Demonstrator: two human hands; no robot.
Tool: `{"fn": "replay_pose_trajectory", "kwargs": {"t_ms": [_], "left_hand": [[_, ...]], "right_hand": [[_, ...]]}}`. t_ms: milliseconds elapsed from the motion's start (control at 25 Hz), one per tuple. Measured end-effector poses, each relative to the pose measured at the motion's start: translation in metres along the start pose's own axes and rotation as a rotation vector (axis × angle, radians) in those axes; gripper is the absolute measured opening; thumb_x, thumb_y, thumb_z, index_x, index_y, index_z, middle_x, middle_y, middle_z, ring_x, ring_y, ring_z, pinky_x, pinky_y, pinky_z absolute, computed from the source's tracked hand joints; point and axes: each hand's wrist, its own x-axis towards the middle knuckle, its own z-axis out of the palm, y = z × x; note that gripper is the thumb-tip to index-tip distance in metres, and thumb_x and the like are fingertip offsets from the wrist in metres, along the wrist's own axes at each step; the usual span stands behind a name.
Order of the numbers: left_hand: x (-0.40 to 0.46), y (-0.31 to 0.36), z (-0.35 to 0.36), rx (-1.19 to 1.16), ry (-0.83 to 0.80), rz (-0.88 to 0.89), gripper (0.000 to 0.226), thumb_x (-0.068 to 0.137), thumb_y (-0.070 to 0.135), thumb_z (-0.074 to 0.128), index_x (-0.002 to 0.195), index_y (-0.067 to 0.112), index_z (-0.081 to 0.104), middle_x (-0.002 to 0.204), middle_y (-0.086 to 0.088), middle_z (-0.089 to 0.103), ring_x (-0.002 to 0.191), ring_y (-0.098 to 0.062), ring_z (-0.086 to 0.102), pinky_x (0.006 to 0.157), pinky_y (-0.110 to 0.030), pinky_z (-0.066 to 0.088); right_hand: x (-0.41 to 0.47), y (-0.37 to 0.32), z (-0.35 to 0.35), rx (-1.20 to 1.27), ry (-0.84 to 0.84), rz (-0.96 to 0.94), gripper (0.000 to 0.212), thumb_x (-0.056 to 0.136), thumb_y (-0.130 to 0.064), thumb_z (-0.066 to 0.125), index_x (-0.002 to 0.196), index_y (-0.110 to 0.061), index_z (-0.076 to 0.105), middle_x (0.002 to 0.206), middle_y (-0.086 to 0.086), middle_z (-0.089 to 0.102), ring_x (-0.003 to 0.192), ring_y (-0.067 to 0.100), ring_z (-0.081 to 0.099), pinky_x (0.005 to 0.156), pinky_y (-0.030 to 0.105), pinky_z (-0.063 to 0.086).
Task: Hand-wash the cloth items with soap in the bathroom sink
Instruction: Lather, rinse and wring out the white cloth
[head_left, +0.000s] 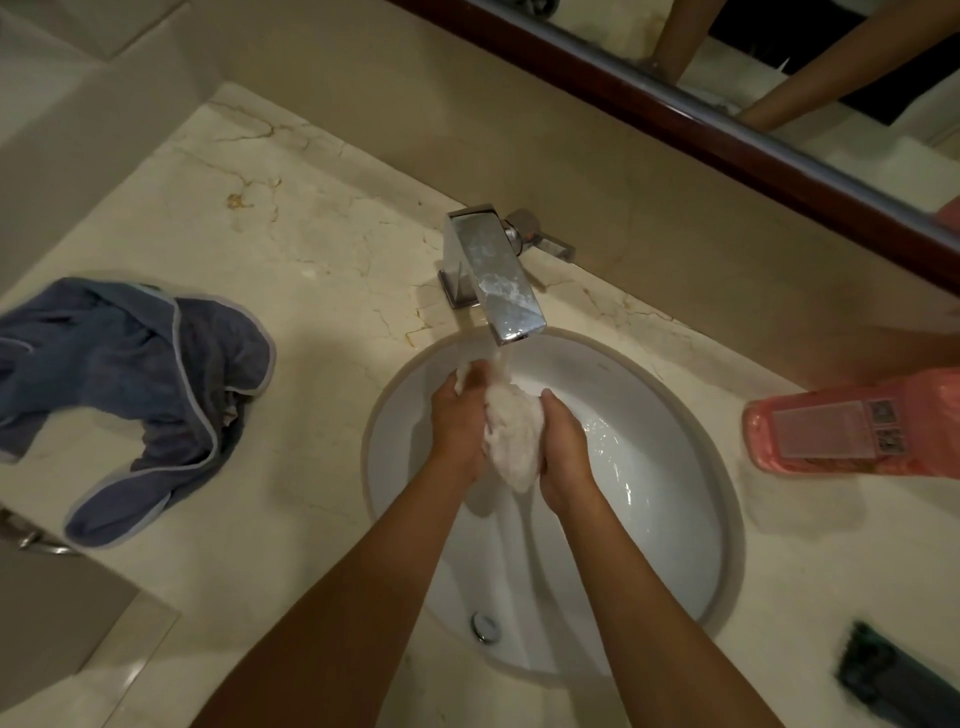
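Both hands, left hand (457, 415) and right hand (563, 447), fingers clamped on white cloth (511, 441) over sink (675, 519) back rim under faucet (493, 275) stream: keep kneading, rotate wad so water reaches every fold.

marble bench (322, 218) beige, brown veins; mirror (810, 57) with dark wood frame across upper right; dark comb-like object (883, 675) at lower right edge, blurred; metal handle (31, 540) at left edge, below the bench edge
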Motion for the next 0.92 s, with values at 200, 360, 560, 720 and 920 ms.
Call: {"fn": "replay_pose_trajectory", "kwargs": {"t_ms": [200,360,560,720,920], "left_hand": [[0.0,-0.005,0.001,-0.106,0.05,0.121,0.013,0.101,0.026,0.06,0.097,0.022,0.072,0.102,-0.01,0.076,0.103,-0.029,0.071,0.094,-0.044,0.056],[0.003,-0.015,-0.027,-0.04,0.033,0.167,0.012,0.098,0.026,0.064,0.101,0.021,0.075,0.103,-0.008,0.076,0.1,-0.027,0.071,0.084,-0.039,0.056],[0.007,-0.011,-0.037,-0.015,0.051,0.07,0.038,0.097,0.051,0.057,0.124,0.024,0.061,0.119,-0.006,0.07,0.106,-0.024,0.069,0.089,-0.045,0.056],[0.008,-0.004,-0.022,0.1,0.027,-0.048,0.039,0.099,0.061,0.047,0.121,0.033,0.061,0.109,0.0,0.07,0.097,-0.023,0.069,0.086,-0.043,0.056],[0.016,-0.009,0.0,0.197,0.099,0.016,0.045,0.092,0.064,0.058,0.09,0.021,0.072,0.088,-0.005,0.077,0.085,-0.022,0.074,0.088,-0.043,0.06]], "right_hand": [[-0.007,0.018,0.0,0.398,-0.143,0.231,0.056,0.098,-0.058,0.047,0.126,-0.014,0.066,0.124,0.015,0.069,0.113,0.031,0.065,0.089,0.049,0.053],[0.01,-0.002,0.017,0.468,-0.167,0.087,0.043,0.1,-0.042,0.049,0.107,-0.01,0.077,0.108,0.016,0.073,0.097,0.028,0.071,0.096,0.045,0.051],[0.025,0.005,0.043,0.332,-0.099,0.024,0.054,0.086,-0.038,0.074,0.133,-0.013,0.064,0.129,0.019,0.067,0.115,0.035,0.067,0.1,0.051,0.053],[0.024,0.008,0.052,0.274,-0.011,-0.087,0.034,0.092,-0.033,0.064,0.119,-0.014,0.071,0.111,0.014,0.075,0.102,0.029,0.073,0.095,0.044,0.057],[0.026,0.009,0.051,0.233,0.122,-0.083,0.022,0.095,-0.03,0.057,0.082,-0.016,0.069,0.08,0.007,0.067,0.078,0.022,0.065,0.071,0.035,0.051]]}}
